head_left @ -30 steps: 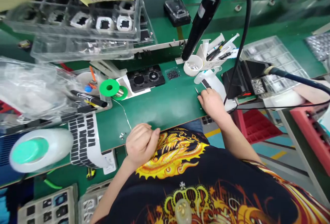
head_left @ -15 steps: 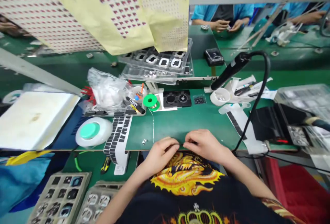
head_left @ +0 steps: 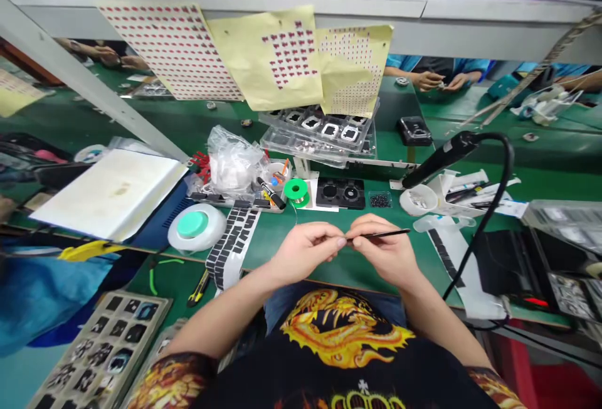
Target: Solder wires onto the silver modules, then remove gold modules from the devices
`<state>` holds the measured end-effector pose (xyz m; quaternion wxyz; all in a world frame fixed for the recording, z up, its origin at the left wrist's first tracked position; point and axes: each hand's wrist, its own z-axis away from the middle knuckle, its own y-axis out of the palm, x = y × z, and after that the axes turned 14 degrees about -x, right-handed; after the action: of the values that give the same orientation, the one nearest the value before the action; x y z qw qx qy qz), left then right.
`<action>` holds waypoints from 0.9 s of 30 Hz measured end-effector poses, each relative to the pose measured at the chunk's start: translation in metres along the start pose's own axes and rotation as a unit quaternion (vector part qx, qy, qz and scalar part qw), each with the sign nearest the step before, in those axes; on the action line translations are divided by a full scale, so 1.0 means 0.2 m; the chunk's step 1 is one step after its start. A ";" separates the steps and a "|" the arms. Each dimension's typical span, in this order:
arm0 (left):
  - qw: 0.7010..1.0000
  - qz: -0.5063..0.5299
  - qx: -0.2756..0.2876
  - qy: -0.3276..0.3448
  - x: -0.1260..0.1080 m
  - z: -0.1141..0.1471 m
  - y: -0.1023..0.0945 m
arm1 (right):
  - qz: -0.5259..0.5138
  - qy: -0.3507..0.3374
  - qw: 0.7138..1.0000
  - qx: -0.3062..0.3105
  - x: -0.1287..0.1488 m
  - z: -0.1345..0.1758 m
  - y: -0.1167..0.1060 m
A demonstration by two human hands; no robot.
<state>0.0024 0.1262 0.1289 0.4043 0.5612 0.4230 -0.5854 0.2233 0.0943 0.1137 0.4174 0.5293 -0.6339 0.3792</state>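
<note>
My left hand is closed in a pinch above the front of the green bench. Whatever its thumb and forefinger hold is too small or hidden to make out. Right beside it, fingertips nearly touching, my right hand is closed around a thin dark pointed tool. The tool's slim end sticks out to the right past the knuckles; its other end reaches toward my left fingertips. Behind the hands stand a green spool of solder wire and a black tray with two round recesses.
On the left are a white round dispenser with a green lid and a strip of black stickers. A white cup and a black cabled handpiece stand right. Part trays lie lower left. Across the bench, another person's hands work.
Both hands have risen from the bench edge to over the bench top. The dark tool now shows in my right hand; a thin line between the fingertips showed before. The camera view has shifted.
</note>
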 end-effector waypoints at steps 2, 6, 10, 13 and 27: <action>0.993 -0.084 -0.028 0.083 -0.09 -0.12 -0.05 | -0.037 0.037 0.998 -0.043 0.00 -0.02 -0.02; 0.982 0.019 -0.171 0.081 -0.25 -0.48 -0.15 | -0.090 0.126 0.982 -0.112 -0.08 -0.04 -0.03; 0.949 0.193 -0.244 0.047 -0.37 -0.83 -0.21 | -0.115 0.178 0.974 -0.084 -0.20 -0.04 0.01; 0.928 0.261 -0.264 -0.030 -0.41 -1.00 -0.19 | -0.124 0.200 0.970 -0.064 -0.27 -0.04 0.02; 0.943 0.233 -0.223 -0.077 -0.37 -1.02 -0.06 | -0.116 0.198 0.970 -0.077 -0.25 -0.09 -0.01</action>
<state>0.0581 0.3246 0.2015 0.6756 0.4925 0.3676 -0.4073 0.2319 0.1279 0.0726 0.6155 0.4801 -0.5000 0.3750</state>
